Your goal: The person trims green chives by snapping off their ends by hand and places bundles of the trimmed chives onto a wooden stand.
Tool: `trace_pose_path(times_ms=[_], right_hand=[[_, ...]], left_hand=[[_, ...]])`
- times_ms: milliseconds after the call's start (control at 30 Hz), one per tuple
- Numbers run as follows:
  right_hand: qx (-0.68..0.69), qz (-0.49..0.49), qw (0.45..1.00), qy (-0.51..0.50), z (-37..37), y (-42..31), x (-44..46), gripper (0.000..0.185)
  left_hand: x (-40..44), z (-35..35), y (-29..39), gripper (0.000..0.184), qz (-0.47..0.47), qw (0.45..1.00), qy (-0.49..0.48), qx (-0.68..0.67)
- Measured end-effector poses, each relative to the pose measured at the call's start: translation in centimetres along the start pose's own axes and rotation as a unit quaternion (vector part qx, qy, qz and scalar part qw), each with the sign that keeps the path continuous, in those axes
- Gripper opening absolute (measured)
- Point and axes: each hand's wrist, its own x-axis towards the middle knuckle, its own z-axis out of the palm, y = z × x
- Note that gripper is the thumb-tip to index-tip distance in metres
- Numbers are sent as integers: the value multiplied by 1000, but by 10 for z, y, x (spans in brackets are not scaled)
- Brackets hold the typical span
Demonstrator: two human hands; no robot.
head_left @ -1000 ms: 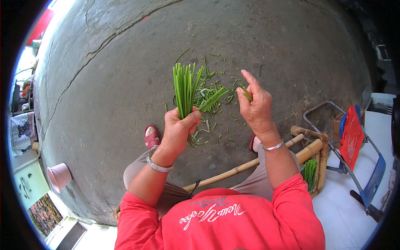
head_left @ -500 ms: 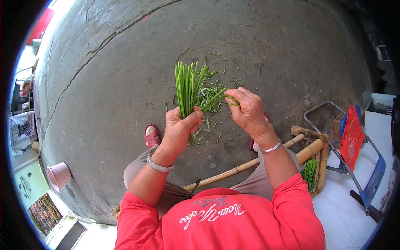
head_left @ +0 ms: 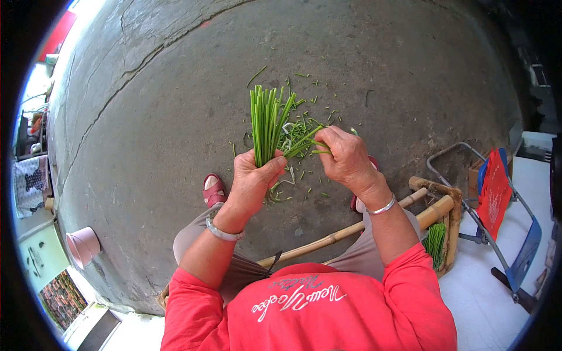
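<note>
A bunch of long green stalks [head_left: 266,126] stands upright in my left hand [head_left: 256,178], whose fingers are wrapped round its lower end. A few stalks lean out of that bunch to the right. Their far ends reach my right hand [head_left: 345,157], which is closed with thumb and fingers pinched on short green stalk pieces. Below and beyond the hands, cut green pieces [head_left: 300,130] lie scattered on the grey floor [head_left: 193,105], with some pale peelings among them.
A bamboo frame [head_left: 436,213] crosses by my legs, with more green stalks [head_left: 435,243] beside it at the right. Further right stands a folding metal chair [head_left: 523,251] with a red bag [head_left: 493,196]. A pink bucket [head_left: 84,247] is on the left.
My right hand has come left and closed from a wider pose, meeting the leaning stalks. The bunch in my left hand has shifted slightly to the right.
</note>
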Motion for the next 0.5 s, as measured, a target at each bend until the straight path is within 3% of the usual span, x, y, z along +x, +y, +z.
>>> trace_pose_path(times_ms=[500], right_hand=[[71, 34, 996, 46, -7, -3, 4, 19]], left_hand=[[1, -2, -2, 8, 27, 998, -1, 57]])
